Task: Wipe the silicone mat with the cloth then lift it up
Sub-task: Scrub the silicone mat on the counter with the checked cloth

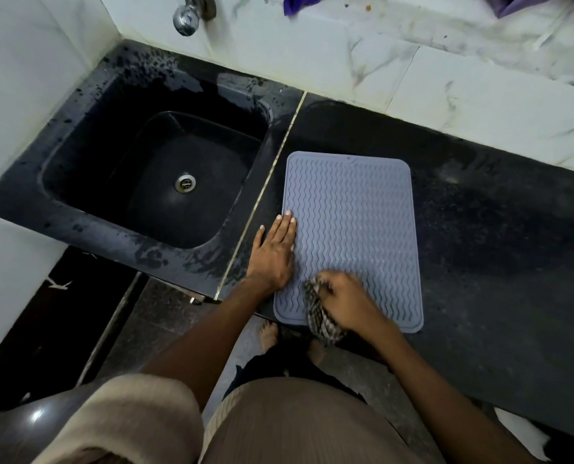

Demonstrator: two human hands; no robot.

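We see the grey silicone mat lying flat on the black counter, just right of the sink. Our left hand rests on the mat's left edge, its grip open with fingers straight. Our right hand has its grip closed around the bunched checked cloth, pressed on the mat's near-left corner.

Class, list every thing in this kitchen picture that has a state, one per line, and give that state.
silicone mat: flat on the counter, not lifted.
cloth: bunched, held against the mat's near edge.
left hand: flat, fingers straight, pressing the mat's left edge.
right hand: curled round the cloth.
sink: basin holds nothing, drain uncovered.
tap: no water running.
counter: dark, speckled.
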